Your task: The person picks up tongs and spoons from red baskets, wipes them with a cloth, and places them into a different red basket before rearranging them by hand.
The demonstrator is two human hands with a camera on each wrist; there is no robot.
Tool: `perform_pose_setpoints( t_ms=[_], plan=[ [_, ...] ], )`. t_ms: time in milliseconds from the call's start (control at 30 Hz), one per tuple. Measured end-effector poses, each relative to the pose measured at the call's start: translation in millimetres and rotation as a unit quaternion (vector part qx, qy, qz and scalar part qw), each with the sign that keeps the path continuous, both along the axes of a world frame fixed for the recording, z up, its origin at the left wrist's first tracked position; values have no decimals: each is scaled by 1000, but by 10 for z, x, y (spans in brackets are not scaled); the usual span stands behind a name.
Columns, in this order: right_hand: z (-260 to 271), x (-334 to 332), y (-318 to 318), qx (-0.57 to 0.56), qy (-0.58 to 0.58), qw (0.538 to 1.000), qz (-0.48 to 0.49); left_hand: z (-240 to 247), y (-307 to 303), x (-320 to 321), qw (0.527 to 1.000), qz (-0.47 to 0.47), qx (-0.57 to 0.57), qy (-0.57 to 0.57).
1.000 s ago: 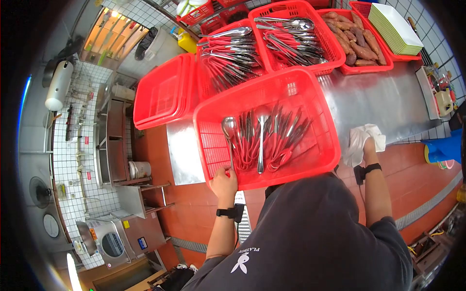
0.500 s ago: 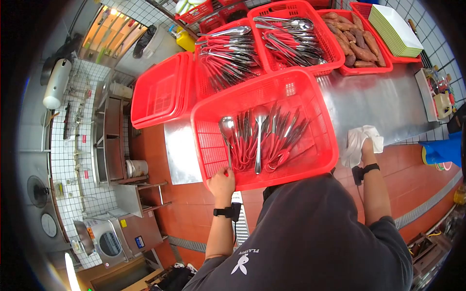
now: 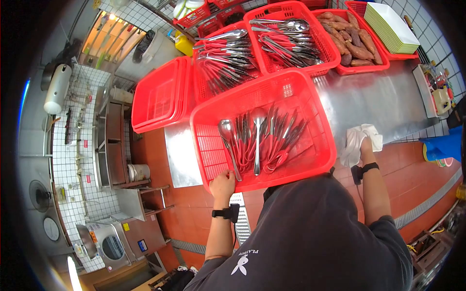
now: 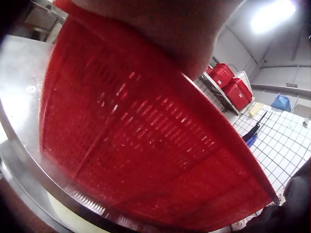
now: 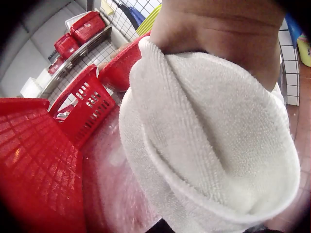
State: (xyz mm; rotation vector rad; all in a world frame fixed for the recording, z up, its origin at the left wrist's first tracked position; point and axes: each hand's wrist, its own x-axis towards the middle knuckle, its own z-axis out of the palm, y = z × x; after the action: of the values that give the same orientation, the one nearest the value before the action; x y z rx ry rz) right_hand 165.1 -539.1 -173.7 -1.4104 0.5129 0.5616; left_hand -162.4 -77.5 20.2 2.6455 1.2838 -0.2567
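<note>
A red plastic basket (image 3: 208, 140) stands tilted at the near edge of the metal table, against the person's front. My left hand (image 3: 223, 185) grips its near left rim. In the left wrist view, that hand (image 4: 194, 34) lies over the rim, fingers hidden. Inside are red-handled tongs (image 3: 242, 145), a spoon (image 3: 226, 129) at the left, its handle end close beside my left hand, and another spoon (image 3: 258, 121) lying on top. My right hand (image 3: 366, 148) holds a bunched white cloth (image 3: 358, 138), out to the right; the cloth (image 5: 209, 141) hides its fingers in the right wrist view.
Two baskets of cutlery and tongs (image 3: 225, 60) (image 3: 291, 41) stand behind, beside a basket of sweet potatoes (image 3: 357, 41). Stacked red baskets (image 3: 162, 94) sit at the left. A stack of green-edged trays (image 3: 391, 29) is at the far right of the metal table (image 3: 383, 99).
The left spoon's handle has swung right, and its end now lies beside the left hand instead of at its fingertips. The right hand and cloth look nearly still.
</note>
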Motion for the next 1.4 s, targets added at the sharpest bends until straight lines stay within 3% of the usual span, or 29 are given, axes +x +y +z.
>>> perform_pose_setpoints(
  t_ms=[200, 533, 700, 867, 1133, 1400],
  plan=[
    [-5, 5, 2, -2, -3, 1000, -1, 25, 58, -46, 994, -44, -95, -37],
    [-10, 32, 27, -10, -9, 1000, -1, 125, 2, -75, 986, -65, -132, -81],
    [4, 19, 32, -23, -18, 1000, -1, 319, -209, 93, 983, -116, -144, 3],
    [12, 32, 45, -33, -22, 999, 0, 194, -253, 123, 990, -102, -97, 23],
    [-5, 33, 53, -59, -32, 998, -2, 173, -173, 175, 977, -66, -178, 93],
    [-7, -23, 124, -168, -70, 983, 18, 194, -177, 206, 977, -86, -183, 73]
  ],
)
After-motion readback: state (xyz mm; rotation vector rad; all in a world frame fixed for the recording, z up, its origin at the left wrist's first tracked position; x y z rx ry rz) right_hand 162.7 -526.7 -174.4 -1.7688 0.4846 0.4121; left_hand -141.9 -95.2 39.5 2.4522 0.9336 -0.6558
